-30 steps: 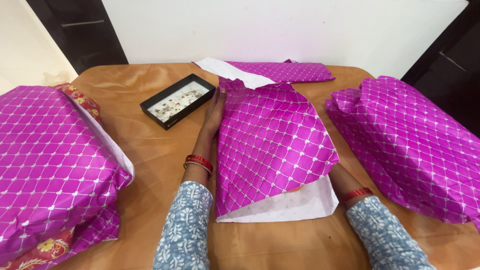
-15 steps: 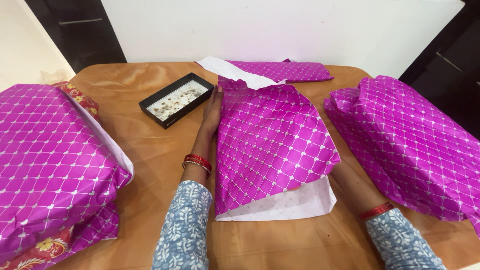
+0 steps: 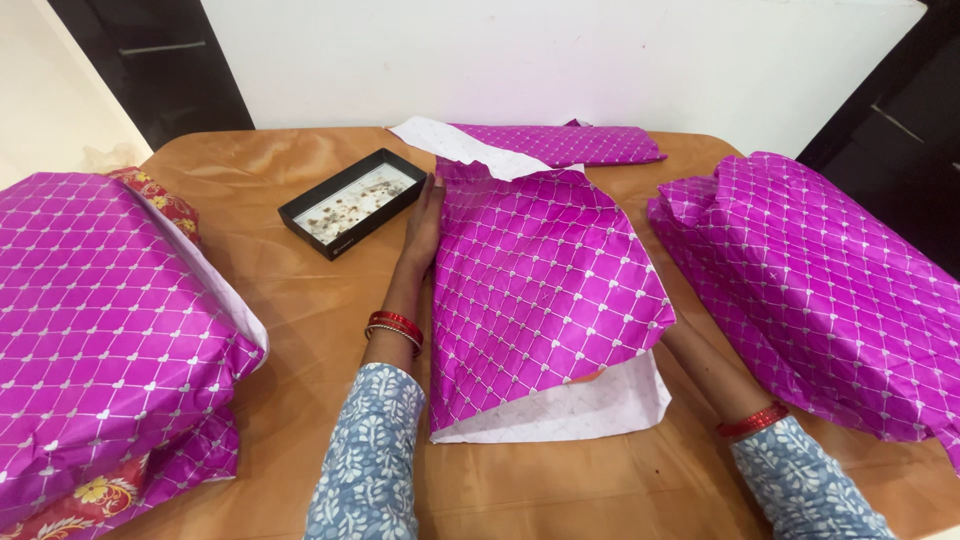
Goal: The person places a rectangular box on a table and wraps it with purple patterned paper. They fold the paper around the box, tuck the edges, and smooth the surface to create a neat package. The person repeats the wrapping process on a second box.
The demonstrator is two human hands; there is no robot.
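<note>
two wrapped bundles (image 3: pixel 110 320) sit at the frame's sides; at centre my left hand (image 3: pixel 424 222) presses flat on the half-folded purple paper (image 3: pixel 540 290), right grip hidden beneath it, cannot tell.

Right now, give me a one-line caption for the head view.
Left hand flat against a folded magenta wrapping sheet on the wooden table; right hand hidden beneath it.

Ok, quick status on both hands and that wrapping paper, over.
Left hand flat against wrapping paper, left edge. Right hand hidden under the paper's right side. Black tray close beside left fingertips, apart.
</note>
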